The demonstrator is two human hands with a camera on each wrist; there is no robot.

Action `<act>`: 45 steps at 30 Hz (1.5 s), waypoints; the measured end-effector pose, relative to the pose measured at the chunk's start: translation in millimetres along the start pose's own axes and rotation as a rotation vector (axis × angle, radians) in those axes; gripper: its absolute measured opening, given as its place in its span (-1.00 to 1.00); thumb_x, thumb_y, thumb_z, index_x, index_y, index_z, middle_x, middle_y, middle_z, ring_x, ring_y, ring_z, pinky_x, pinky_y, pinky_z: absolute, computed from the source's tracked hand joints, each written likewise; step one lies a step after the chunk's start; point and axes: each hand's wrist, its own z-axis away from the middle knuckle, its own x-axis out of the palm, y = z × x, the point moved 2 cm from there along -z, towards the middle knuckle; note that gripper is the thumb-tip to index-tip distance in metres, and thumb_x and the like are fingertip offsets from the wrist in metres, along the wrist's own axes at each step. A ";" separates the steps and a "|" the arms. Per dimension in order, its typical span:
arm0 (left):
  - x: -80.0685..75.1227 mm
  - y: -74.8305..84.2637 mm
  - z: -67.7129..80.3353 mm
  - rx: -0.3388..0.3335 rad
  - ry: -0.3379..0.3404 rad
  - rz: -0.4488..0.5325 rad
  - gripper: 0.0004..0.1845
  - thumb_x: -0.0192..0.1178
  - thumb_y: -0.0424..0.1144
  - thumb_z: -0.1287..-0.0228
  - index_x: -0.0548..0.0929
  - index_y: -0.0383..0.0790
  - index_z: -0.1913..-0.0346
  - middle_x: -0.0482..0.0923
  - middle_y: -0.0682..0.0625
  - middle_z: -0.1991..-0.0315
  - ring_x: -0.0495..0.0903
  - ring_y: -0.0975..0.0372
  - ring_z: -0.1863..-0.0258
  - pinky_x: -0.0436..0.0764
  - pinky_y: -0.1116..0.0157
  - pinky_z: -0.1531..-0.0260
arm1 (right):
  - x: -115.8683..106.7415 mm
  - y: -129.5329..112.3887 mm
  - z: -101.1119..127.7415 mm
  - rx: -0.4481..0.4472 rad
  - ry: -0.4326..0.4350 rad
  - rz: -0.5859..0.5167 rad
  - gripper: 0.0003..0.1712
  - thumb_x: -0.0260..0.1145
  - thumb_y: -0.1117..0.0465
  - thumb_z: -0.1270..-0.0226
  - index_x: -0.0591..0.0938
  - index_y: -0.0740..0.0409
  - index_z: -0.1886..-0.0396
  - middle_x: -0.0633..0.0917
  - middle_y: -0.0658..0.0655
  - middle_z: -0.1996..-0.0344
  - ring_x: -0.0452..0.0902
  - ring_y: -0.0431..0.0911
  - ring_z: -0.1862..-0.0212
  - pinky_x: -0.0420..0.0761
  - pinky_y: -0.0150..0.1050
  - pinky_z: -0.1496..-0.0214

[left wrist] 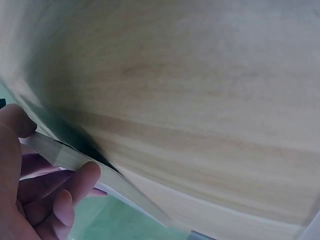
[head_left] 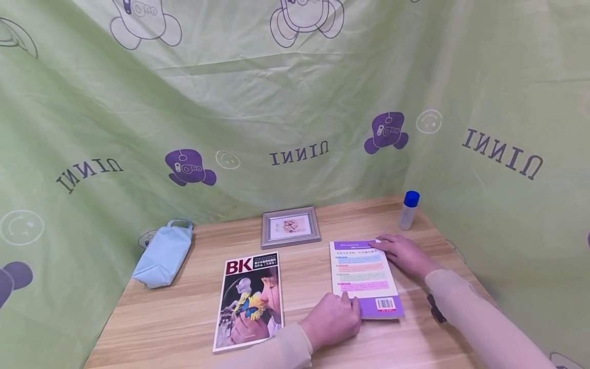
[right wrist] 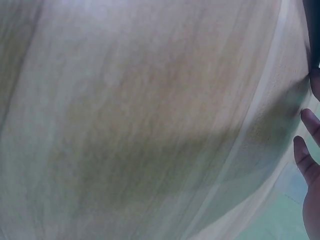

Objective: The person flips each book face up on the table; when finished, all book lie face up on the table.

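A purple and white book (head_left: 364,277) lies on the right half of the table, its barcode side up. My left hand (head_left: 333,319) grips the near left corner of this book, fingers bent. In the left wrist view, fingertips of the left hand (left wrist: 47,185) press along the pages' edge. At the far right edge of the book, my right hand (head_left: 407,255) rests with its fingers extended onto the cover. Only a few fingers of the right hand (right wrist: 307,150) show in the right wrist view, at the right border.
A BK magazine (head_left: 251,302) lies left of the book on the wooden table (head_left: 184,318). Behind them is a grey picture frame (head_left: 291,226). A light blue pouch (head_left: 165,254) stands at the left, a blue-capped bottle (head_left: 408,211) at the back right. Green curtain (head_left: 249,102) surrounds the table.
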 end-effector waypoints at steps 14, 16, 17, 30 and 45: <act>-3.9 -14.8 18.8 -0.037 0.172 0.112 -0.63 0.18 0.05 -0.46 0.81 -0.12 0.00 0.76 0.05 0.32 0.50 0.39 0.69 0.27 0.42 0.79 | 2.4 -4.4 4.6 -0.018 0.072 0.008 -0.54 0.35 0.33 -0.47 0.68 0.05 -0.32 0.64 0.33 -0.22 0.55 0.34 -0.25 0.49 0.34 -0.27; -5.3 -16.9 20.9 -0.040 0.192 0.125 -0.64 0.21 0.05 -0.44 0.80 -0.12 0.01 0.74 0.08 0.35 0.48 0.39 0.70 0.25 0.43 0.78 | 3.3 -4.8 5.0 -0.013 0.078 0.002 -0.55 0.35 0.33 -0.47 0.68 0.07 -0.31 0.64 0.34 -0.22 0.54 0.34 -0.25 0.47 0.34 -0.28; -6.2 -17.9 21.7 -0.042 0.201 0.124 -0.65 0.21 0.05 -0.43 0.80 -0.12 0.02 0.73 0.09 0.36 0.48 0.39 0.70 0.25 0.42 0.77 | 3.8 -4.7 5.1 -0.008 0.081 -0.003 -0.56 0.35 0.33 -0.47 0.69 0.08 -0.31 0.64 0.34 -0.23 0.54 0.33 -0.26 0.47 0.34 -0.29; -17.4 -37.7 26.1 -0.061 0.297 0.124 -0.69 0.22 -0.03 -0.42 0.81 -0.14 0.03 0.80 0.11 0.26 0.60 0.41 0.64 0.53 0.48 0.65 | -2.7 -3.3 3.2 0.029 0.142 -0.085 -0.67 0.36 0.30 -0.48 0.75 0.06 -0.18 0.67 0.29 -0.20 0.57 0.27 -0.24 0.47 0.32 -0.29; -20.5 -59.7 35.9 -0.091 0.351 0.156 -0.76 0.29 -0.07 -0.37 0.76 -0.18 0.14 0.81 0.06 0.24 0.54 0.43 0.70 0.51 0.52 0.65 | -17.6 -12.4 -3.7 -0.019 0.151 -0.062 -0.66 0.39 0.37 -0.43 0.77 0.09 -0.15 0.71 0.21 -0.14 0.59 0.23 -0.21 0.50 0.27 -0.28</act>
